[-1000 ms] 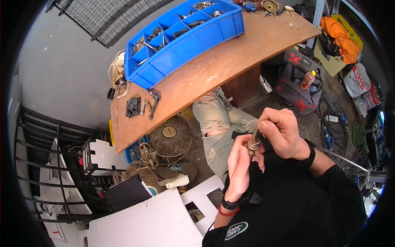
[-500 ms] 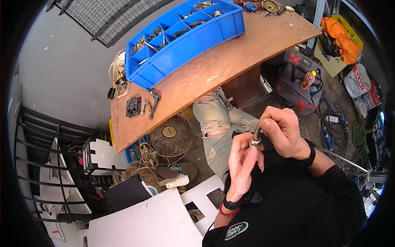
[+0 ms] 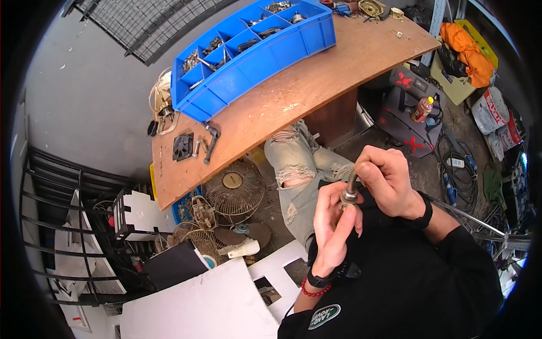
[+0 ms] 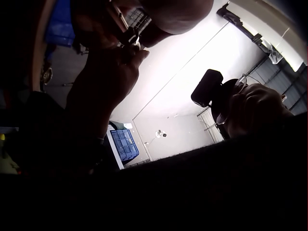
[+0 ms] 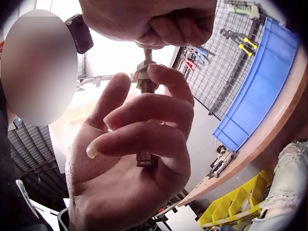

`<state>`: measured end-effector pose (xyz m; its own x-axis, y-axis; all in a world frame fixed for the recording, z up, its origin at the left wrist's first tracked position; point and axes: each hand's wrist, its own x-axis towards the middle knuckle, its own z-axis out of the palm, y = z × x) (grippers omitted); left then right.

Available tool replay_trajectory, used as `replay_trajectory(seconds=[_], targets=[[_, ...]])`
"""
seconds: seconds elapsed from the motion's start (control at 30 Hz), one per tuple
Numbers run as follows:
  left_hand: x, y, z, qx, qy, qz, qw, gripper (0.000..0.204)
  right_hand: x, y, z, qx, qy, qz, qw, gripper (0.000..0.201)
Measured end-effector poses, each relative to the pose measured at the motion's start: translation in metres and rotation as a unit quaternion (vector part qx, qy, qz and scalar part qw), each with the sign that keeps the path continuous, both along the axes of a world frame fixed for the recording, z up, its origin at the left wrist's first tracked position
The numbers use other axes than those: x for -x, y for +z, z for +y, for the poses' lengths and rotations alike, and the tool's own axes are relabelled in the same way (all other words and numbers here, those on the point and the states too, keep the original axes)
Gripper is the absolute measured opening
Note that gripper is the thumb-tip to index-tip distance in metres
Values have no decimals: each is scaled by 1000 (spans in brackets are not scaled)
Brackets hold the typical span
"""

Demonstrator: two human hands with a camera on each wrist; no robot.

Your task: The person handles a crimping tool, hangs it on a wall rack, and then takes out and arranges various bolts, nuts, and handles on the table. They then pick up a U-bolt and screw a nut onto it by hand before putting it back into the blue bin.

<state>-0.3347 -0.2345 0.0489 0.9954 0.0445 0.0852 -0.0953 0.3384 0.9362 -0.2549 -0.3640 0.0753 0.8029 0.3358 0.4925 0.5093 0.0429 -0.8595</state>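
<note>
In front of the chest, my left hand [image 3: 332, 226] grips a hex bolt [image 5: 145, 160], its fingers curled round the shank and the head low in the palm. A metal nut [image 3: 349, 196] sits on the thread, with the left thumb and index fingertip beside it. From the nut's far side rises a bent metal rod [image 3: 353, 179], which my right hand [image 3: 388, 179] pinches between thumb and curled fingers. That hand covers the rod's upper end. In the dark left wrist view the held parts are mostly in shadow.
A blue divided bin [image 3: 254, 73] of metal parts stands on the wooden table [image 3: 293, 101]. Near the table's left end lie a small black fan [image 3: 183, 147], a bolt and a socket wrench [image 3: 212, 144]. Under it stands a fan with a wire guard [image 3: 232, 181].
The left thumb and fingers have shifted round the nut and bolt, and the nut is now tilted differently. My right hand stays nearly in place on the rod.
</note>
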Motion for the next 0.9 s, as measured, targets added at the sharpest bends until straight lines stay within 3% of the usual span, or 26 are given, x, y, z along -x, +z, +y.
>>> replay_trajectory(seconds=[0.07, 0.17, 0.3, 0.5, 0.73, 0.9], targets=[[2, -8, 4, -16, -21, 0, 1000, 58, -3, -5, -1, 20, 3, -34, 999, 25], [3, -27, 13, 68, -114, -10, 991, 53, 0, -2, 0, 14, 40, -26, 999, 26], [3, -26, 11, 114, -101, 10, 988, 51, 0, 0, 2, -2, 56, -16, 998, 27], [2, -10, 3, 27, -27, -17, 999, 44, -3, -2, -1, 11, 23, -23, 999, 26], [3, -24, 16, 48, -114, 18, 992, 54, 1, -1, 3, -2, 63, -20, 998, 26], [2, -7, -1, 45, -25, 2, 999, 44, -1, -3, 0, 2, 35, -10, 999, 26]])
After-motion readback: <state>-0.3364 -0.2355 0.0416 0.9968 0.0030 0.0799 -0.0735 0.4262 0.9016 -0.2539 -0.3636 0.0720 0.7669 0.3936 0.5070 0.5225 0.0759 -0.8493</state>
